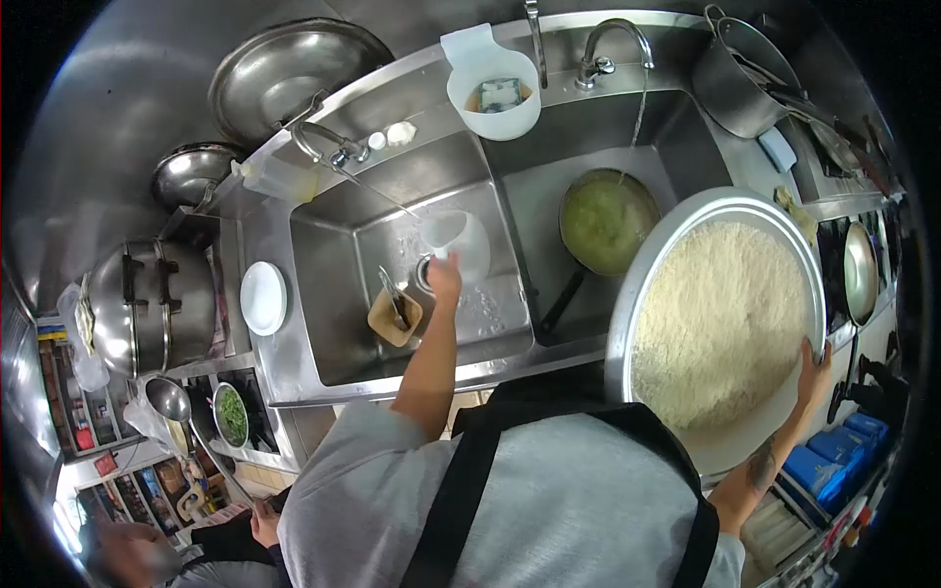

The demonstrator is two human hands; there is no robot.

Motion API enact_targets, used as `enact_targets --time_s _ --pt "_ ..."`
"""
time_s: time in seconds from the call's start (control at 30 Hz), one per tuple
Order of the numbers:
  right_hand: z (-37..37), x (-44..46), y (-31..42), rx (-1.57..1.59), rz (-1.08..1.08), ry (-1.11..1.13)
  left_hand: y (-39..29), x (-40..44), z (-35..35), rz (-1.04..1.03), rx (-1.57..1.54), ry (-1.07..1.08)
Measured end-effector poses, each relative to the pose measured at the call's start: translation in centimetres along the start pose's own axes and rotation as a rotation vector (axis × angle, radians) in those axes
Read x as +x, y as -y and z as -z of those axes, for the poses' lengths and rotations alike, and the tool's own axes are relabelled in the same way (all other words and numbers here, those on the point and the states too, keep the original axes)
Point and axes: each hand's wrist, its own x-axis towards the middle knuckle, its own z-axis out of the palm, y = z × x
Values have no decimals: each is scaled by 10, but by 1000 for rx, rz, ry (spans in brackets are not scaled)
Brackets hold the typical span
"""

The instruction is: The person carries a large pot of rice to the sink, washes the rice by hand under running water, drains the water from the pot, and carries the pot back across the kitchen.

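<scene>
My left hand (444, 278) is closed on a translucent white jug (466, 245) in the left sink, under a thin stream from the left tap (319, 147). A tan container (395, 318) with metal utensils in it sits beside the drain. With its fingers wrapped round the rim, my right hand (813, 372) holds a large metal basin (619, 323) of pale, grainy rice (725, 314) against my right side. A pan (608, 220) of greenish liquid stands in the right sink, its black handle pointing toward me.
Water runs from the right tap (618, 39). Behind the sinks is a white container (495, 113). Small white plates (264, 298) lie at the left, near a large pot (157, 309). At lower left, a co-worker (147, 554) holds a long ladle (169, 400) near a bowl of chopped greens (231, 416).
</scene>
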Motion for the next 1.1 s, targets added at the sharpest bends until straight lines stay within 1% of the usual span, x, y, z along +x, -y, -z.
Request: enact_targets --time_s 0.03,0.1,0.13,0.2,0.23,0.3,0.37,0.43,0.47,0.5,0.57,0.6,0.63,0.7,0.73,0.77,0.83,0.87,0.9,0.93,0.97,1.03,1.07,1.1 --pt "-1 1 -1 8 14 -4 2 10 -4 4 -1 5" --pt "0 -1 2 -12 6 -23 7 32 -2 116 -11 -143" --pt "0 -1 3 -26 -7 -42 5 38 4 118 -15 -141" --pt "-6 4 -7 18 19 -43 -3 47 20 167 -254 -256" --pt "-5 4 -6 65 44 -38 -1 52 22 168 -255 -252" --pt "-4 3 -4 61 27 -23 2 63 28 77 -160 -225" --pt "-1 1 -1 53 2 -17 12 79 23 96 -132 -214" --pt "-2 1 0 -40 20 -78 22 91 20 -35 -149 -96" --pt "7 -7 19 11 -71 -12 20 92 23 -129 -139 -139" --pt "8 -6 18 9 -76 -15 17 92 24 -133 -141 -135" --pt "8 -4 15 -9 -43 14 -10 84 48 73 -260 -215" --pt "7 -4 16 -10 -43 16 -14 88 51 48 -200 -335" --pt "7 -5 16 -42 -50 -13 -23 87 59 49 -196 -334" --pt "4 -6 15 -70 -59 -40 -52 83 84 -3 -284 -534" --pt "3 -5 13 -68 -51 -44 -63 81 92 -6 -394 -513" --pt "3 -5 11 -67 -44 -48 -63 80 90 -11 -393 -511" --pt "5 -3 12 -74 -54 -36 -54 78 82 -253 -309 -617" --pt "6 -4 14 -83 -56 -18 -39 81 76 -255 -302 -617" --pt "8 -6 18 -79 -55 -14 -25 84 70 -214 -129 -457" --pt "10 -7 23 -49 -62 11 -26 86 71 -176 36 -299" --pt "11 -9 25 -18 -75 32 -26 85 73 -187 32 -301" --pt "11 -6 22 -14 -74 20 -25 73 74 -51 -56 -325" --pt "10 -7 20 -19 -59 29 -26 74 72 36 -135 -414" --pt "11 -8 18 -28 -63 39 -25 84 70 39 -125 -405"
